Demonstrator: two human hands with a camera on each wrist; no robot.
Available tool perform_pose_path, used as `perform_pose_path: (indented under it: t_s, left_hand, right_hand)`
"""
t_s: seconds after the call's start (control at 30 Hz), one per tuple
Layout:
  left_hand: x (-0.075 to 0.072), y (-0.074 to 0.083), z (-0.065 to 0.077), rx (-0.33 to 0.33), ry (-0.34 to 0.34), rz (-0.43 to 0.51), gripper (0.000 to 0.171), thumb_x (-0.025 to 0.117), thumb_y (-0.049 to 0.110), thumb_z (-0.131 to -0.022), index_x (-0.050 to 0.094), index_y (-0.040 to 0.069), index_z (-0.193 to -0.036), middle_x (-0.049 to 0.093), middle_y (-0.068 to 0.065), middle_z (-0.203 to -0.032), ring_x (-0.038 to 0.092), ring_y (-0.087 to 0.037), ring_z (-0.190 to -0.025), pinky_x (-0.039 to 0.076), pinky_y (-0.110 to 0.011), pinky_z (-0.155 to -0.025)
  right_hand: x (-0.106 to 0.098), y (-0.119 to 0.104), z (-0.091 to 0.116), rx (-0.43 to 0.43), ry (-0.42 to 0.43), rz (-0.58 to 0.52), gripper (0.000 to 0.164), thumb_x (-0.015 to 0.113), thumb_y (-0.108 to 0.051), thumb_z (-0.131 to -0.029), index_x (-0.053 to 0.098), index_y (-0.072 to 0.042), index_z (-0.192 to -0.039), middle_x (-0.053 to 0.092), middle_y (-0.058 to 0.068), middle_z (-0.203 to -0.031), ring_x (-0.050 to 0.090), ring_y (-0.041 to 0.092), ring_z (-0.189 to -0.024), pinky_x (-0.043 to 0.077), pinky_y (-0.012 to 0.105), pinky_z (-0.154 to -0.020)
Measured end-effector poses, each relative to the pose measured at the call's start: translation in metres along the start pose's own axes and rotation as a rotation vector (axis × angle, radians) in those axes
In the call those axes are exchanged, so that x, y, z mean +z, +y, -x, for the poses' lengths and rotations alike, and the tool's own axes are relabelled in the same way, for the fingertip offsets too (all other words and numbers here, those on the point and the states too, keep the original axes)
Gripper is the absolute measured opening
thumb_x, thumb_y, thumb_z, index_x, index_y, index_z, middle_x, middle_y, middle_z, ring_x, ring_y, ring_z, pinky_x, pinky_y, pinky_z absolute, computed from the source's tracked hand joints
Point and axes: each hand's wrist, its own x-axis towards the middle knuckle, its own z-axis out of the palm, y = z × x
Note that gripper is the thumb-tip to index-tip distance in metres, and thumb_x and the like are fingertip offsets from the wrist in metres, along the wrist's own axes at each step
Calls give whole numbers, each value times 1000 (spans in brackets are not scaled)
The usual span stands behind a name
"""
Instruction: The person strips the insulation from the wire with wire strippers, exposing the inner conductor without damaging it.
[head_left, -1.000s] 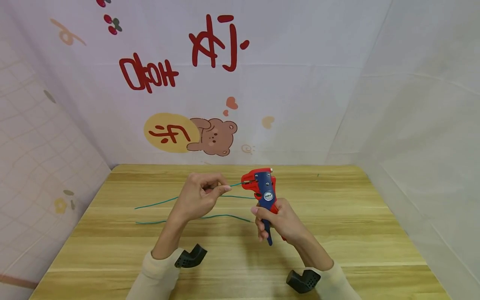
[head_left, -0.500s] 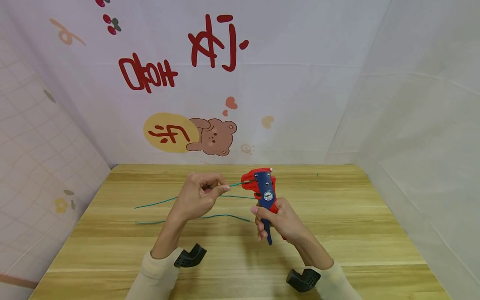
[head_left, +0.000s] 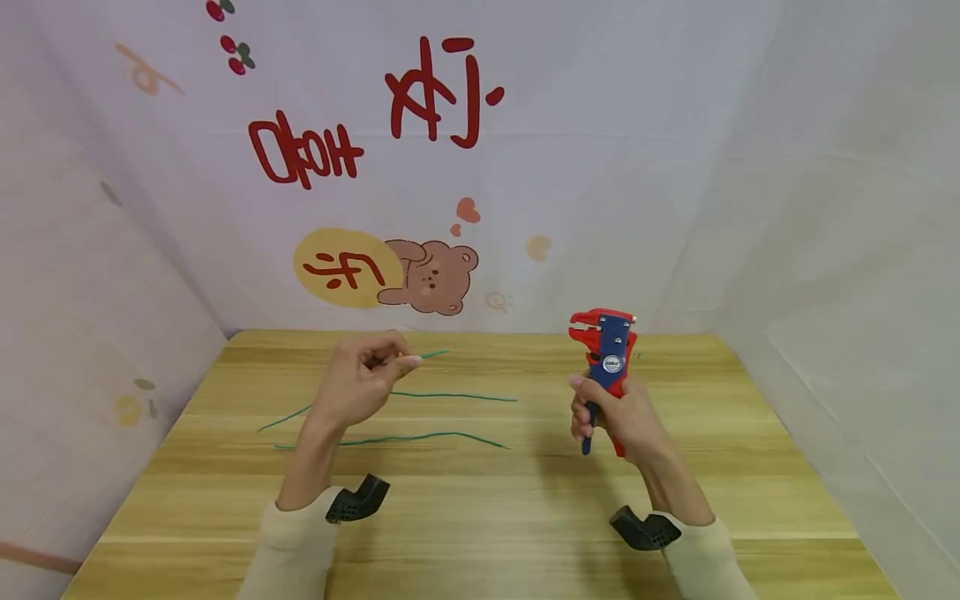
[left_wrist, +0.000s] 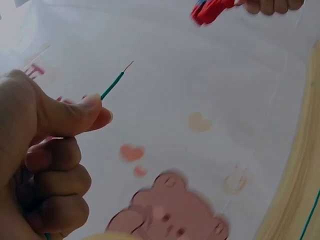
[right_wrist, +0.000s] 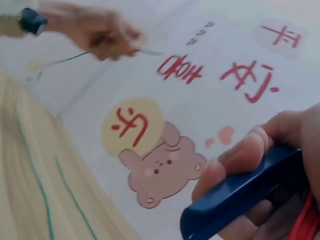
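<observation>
My left hand (head_left: 354,385) pinches a thin green wire (head_left: 435,354) between thumb and forefinger, raised over the table's left half. In the left wrist view, a short bare copper end (left_wrist: 129,66) sticks out of the green insulation (left_wrist: 113,85). The wire's tail trails left behind the hand in the right wrist view. My right hand (head_left: 621,414) grips a red and blue wire stripper (head_left: 613,346) upright, its red jaws pointing left, apart from the wire. In the right wrist view, fingers wrap the blue handle (right_wrist: 225,202).
Two more green wires lie across the wooden table (head_left: 465,533): an upper one (head_left: 457,395) and a lower one (head_left: 420,437). A tiny green scrap (head_left: 638,355) lies near the back edge, right of the stripper. A printed cloth (head_left: 600,192) hangs behind the table.
The wire end has come out of the stripper's jaws. My left hand has moved left with the wire, and my right hand has moved right and up with the stripper.
</observation>
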Motion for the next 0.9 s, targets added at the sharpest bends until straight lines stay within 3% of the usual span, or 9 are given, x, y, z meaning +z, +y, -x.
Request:
perform_pose_path:
  t_s: [0.1, 0.2, 0.33, 0.5, 0.9]
  left_hand:
    - [7, -2, -3, 8, -73, 1, 15, 72, 15, -97, 74, 19, -83, 37, 3, -57, 28, -6, -52, 25, -23, -50]
    - [13, -2, -4, 3, -67, -2, 16, 73, 14, -96, 75, 21, -82, 35, 2, -57, 27, -7, -52, 24, -23, -50]
    - [18, -5, -5, -12, -77, -22, 14, 73, 15, -96, 74, 22, -84, 36, 2, -58, 29, -8, -52, 25, -24, -51]
    - [26, -13, -8, -10, -118, -29, 10, 72, 20, -97, 75, 23, -88, 43, 2, -58, 33, -9, -51, 28, -24, -50]
    - [41, -21, -11, -25, -187, -127, 9, 74, 22, -96, 75, 26, -89, 46, 5, -61, 37, -8, -54, 32, -24, -53]
  right_hand:
    - [-1, 4, -3, 65, -82, 31, 28, 58, -22, -106, 49, 2, -95, 56, 2, -65, 57, 16, -52, 58, 40, -57]
    - [2, 9, -6, 85, -114, 25, 32, 60, -24, -105, 49, 5, -98, 58, 3, -67, 59, 17, -55, 60, 42, -60]
    - [-1, 10, -5, 54, -104, 12, 30, 59, -21, -105, 50, 6, -101, 62, 4, -69, 65, 18, -58, 62, 43, -63]
    - [-8, 10, -4, 14, -147, -3, 15, 55, -17, -107, 55, -2, -105, 66, 5, -78, 73, 21, -71, 63, 44, -75]
    - [-15, 3, -4, -9, -211, -137, 11, 46, -11, -109, 49, 0, -108, 65, 8, -86, 74, 22, -78, 63, 46, -81]
